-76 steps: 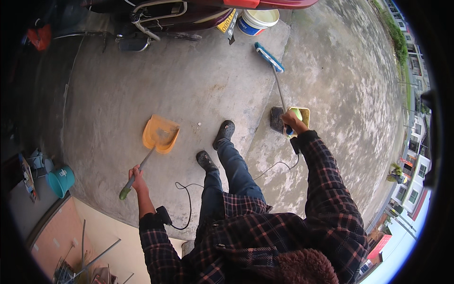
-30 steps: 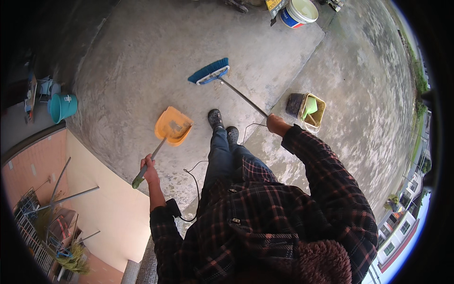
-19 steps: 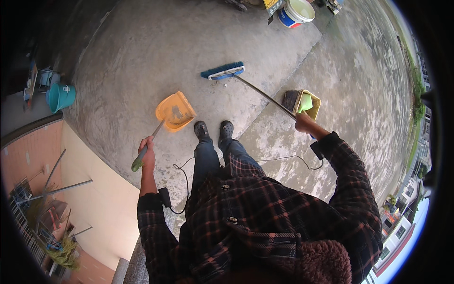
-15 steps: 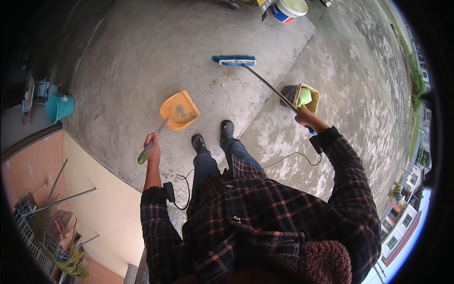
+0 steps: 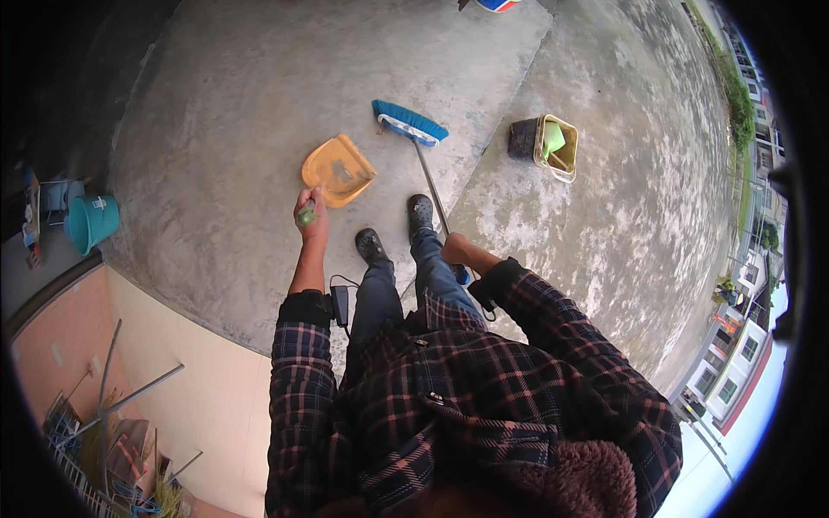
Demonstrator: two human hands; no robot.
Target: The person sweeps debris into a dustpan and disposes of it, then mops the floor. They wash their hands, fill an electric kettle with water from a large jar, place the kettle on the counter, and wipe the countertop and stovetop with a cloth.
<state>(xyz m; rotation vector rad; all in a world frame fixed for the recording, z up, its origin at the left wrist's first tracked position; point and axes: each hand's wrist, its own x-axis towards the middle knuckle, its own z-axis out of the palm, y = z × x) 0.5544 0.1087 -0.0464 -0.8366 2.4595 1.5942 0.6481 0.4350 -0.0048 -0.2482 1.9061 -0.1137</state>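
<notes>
1. Head view: left hand (image 5: 319,211) wraps the dustpan (image 5: 335,170) handle; dustpan's just left of the broom (image 5: 411,123).
2. Right hand (image 5: 464,252) has fingers closed round the broom pole.
3. Both probably light; dustpan likely stiff plastic, bristles springy, so handles are best to hold.
4. Blotchy concrete floor (image 5: 242,129), teal bucket (image 5: 92,224) off left.

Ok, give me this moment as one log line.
left hand: holding green-gripped orange plastic dustpan | right hand: holding long-handled blue-bristled broom | right of broom: dark-walled yellow-rimmed rectangular bucket
</notes>
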